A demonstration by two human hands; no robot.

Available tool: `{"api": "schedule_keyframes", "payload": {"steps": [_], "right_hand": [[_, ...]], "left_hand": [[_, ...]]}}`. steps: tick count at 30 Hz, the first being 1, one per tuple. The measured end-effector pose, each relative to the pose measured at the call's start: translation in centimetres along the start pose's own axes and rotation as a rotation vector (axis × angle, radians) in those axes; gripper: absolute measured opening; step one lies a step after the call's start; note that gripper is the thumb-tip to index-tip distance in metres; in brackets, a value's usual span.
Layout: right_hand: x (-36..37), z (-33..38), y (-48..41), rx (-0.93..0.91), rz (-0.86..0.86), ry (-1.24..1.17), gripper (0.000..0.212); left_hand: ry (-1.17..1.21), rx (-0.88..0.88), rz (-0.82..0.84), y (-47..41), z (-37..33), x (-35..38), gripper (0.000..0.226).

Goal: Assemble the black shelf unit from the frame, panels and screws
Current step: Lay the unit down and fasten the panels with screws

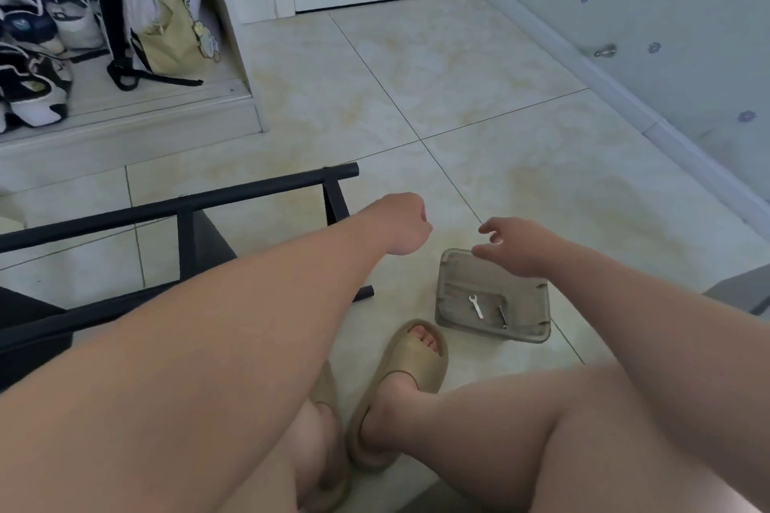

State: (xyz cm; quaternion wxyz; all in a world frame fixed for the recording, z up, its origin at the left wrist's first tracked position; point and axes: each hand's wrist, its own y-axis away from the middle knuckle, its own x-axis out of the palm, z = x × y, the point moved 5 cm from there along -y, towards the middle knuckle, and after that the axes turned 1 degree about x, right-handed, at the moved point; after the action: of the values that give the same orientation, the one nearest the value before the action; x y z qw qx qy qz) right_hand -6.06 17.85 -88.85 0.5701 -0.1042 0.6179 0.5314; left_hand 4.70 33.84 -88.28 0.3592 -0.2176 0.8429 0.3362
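Both apart in mid-air: left hand (406, 227) curled into a fist, contents not discernible; right hand (514, 248) loose-fingered, holding nothing, just above grey tray (479, 328). Black frame (208, 199) on its side on tiled floor (458, 75), left of both. Probably stiff, light metal tube with smooth paint; best gripped near a crossbar joint. Small flat wrench (476, 306) and thin metal pin (502, 317) in tray.
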Motion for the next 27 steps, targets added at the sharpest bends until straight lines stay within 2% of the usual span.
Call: {"api": "schedule_keyframes", "payload": {"steps": [3,8,11,15,17,20,25,27], "right_hand": [[0.9,-3.5,-1.4,0.072,0.112,0.103,0.058],[3.3,-7.2,-5.1,0.111,0.260,0.198,0.048],[5.4,-9.0,-7.8,0.128,0.328,0.227,0.045],[8.9,-11.8,-11.3,0.154,0.397,0.252,0.038],[10.7,-13.3,-12.7,0.196,0.389,0.285,0.032],[13.0,-15.6,-14.6,0.216,0.289,0.298,0.029],[16.4,-17.3,-16.7,0.235,0.204,0.329,0.017],[17.3,-17.5,-17.5,0.239,0.170,0.344,0.018]], "left_hand": [[-0.119,0.090,0.096,-1.5,-2.3,3.1,0.014],[-0.316,0.165,0.208,-3.9,-3.0,8.8,0.012],[-0.508,0.258,0.268,-5.4,-2.1,12.6,0.021],[-0.663,0.482,0.289,-7.1,-1.7,18.0,0.033],[-0.667,0.551,0.300,-7.7,-1.6,20.3,0.039],[-0.668,0.579,0.300,-8.6,-1.0,23.1,0.040],[-0.625,0.610,0.196,-9.7,-0.1,24.7,0.038],[-0.593,0.623,0.162,-10.0,0.0,25.0,0.037]]}}
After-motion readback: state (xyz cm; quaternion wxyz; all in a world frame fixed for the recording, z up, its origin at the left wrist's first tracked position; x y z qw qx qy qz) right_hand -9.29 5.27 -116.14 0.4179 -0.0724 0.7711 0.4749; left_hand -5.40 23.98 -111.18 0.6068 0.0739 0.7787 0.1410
